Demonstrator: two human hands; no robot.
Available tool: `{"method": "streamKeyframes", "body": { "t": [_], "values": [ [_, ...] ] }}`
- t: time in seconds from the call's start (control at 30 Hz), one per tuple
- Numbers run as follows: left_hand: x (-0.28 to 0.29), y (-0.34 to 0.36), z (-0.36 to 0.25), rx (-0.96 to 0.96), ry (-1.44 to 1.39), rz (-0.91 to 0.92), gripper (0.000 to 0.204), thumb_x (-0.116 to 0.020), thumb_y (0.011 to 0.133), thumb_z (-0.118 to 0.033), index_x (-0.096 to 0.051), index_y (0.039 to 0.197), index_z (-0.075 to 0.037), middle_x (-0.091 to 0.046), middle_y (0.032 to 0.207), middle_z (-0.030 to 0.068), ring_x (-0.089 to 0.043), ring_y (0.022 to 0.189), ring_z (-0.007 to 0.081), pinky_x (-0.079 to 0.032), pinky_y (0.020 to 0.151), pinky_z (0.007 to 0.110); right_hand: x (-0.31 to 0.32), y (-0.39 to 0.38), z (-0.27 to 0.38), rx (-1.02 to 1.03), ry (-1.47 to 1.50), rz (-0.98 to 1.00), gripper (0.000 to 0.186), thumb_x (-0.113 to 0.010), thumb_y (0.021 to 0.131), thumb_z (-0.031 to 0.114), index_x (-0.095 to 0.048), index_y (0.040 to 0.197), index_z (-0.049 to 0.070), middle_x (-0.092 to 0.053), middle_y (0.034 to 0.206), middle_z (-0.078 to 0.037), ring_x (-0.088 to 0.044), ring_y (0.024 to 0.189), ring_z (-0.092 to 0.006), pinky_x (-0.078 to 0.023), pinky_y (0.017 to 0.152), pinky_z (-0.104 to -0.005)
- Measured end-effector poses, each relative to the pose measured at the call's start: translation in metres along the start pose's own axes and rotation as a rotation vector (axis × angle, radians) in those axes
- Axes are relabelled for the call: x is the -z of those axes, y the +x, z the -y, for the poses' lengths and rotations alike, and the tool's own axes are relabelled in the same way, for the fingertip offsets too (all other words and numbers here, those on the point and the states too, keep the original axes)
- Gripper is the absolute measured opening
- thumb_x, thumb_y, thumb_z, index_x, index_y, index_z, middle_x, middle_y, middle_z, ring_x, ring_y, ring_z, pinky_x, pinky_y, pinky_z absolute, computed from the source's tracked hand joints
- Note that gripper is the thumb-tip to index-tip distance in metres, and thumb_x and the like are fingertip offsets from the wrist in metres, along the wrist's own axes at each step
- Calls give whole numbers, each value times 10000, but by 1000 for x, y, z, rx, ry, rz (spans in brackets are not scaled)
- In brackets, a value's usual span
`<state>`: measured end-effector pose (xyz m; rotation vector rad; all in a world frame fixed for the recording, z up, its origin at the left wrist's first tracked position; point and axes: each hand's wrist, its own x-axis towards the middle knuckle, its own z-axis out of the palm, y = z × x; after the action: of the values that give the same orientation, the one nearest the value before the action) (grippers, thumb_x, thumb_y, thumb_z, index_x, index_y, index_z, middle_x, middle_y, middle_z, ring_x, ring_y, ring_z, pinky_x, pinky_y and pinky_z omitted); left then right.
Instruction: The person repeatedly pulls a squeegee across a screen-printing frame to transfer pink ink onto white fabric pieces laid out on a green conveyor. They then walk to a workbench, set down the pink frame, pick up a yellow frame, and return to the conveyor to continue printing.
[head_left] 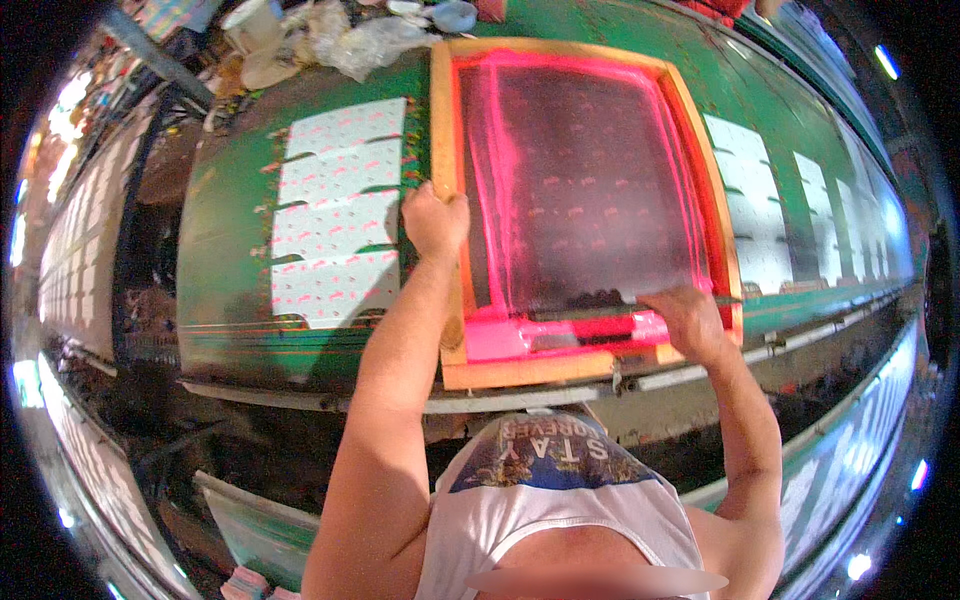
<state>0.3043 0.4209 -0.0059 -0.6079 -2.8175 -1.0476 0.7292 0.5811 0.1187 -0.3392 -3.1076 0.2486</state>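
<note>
A wooden-framed printing screen (pixel 447 120) lies on the green table, its dark mesh (pixel 590 190) edged with bright pink ink. My left hand (pixel 436 219) is closed around the frame's left bar. At the screen's near right corner, my right hand (pixel 688 322) is closed at the end of what looks like an ink-smeared squeegee (pixel 590 330); its grip is partly hidden. Pink ink (pixel 497 341) pools along the near end of the mesh. Left of the frame lie white sheets (pixel 337 215) printed with small pink and dark marks.
More white sheets (pixel 748 200) lie along the green table (pixel 225 235) to the right. Clear plastic bags (pixel 365 45) and a pale bucket (pixel 252 25) stand at the far left. A metal rail (pixel 650 382) runs along the near edge. Another sheet-covered table (pixel 85 235) is at left.
</note>
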Motion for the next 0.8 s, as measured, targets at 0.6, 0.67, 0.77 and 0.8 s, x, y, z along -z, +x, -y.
{"method": "streamKeyframes", "body": {
  "t": [0.6,0.67,0.77,0.8],
  "values": [
    [14,0,-22,109,7,82,353,-879,899,-361,-871,1109,-77,-832,1047,203,-800,997,408,-611,913,497,-5,42,-57,-170,394,377,559,-730,974,141,-681,1518,260,-766,1342,-192,-721,1197,-481,-561,1008,-627],
    [16,0,-23,92,29,59,346,-877,907,-363,-874,1109,-82,-838,1044,192,-804,994,399,-612,910,490,-10,43,-54,-139,436,396,570,-735,970,149,-673,1525,262,-764,1348,-193,-722,1195,-481,-557,1009,-631],
    [13,0,-21,105,54,46,349,-880,913,-369,-874,1118,-87,-842,1053,179,-807,997,383,-613,910,486,-19,46,-48,-80,433,424,567,-739,966,166,-674,1522,261,-766,1346,-190,-721,1202,-475,-559,1007,-627],
    [12,0,-20,94,46,39,348,-879,914,-369,-874,1119,-88,-843,1052,177,-808,996,383,-612,911,486,-22,46,-46,-84,414,450,562,-741,966,174,-677,1518,260,-767,1343,-190,-720,1206,-474,-559,1006,-625]
  ]
}}
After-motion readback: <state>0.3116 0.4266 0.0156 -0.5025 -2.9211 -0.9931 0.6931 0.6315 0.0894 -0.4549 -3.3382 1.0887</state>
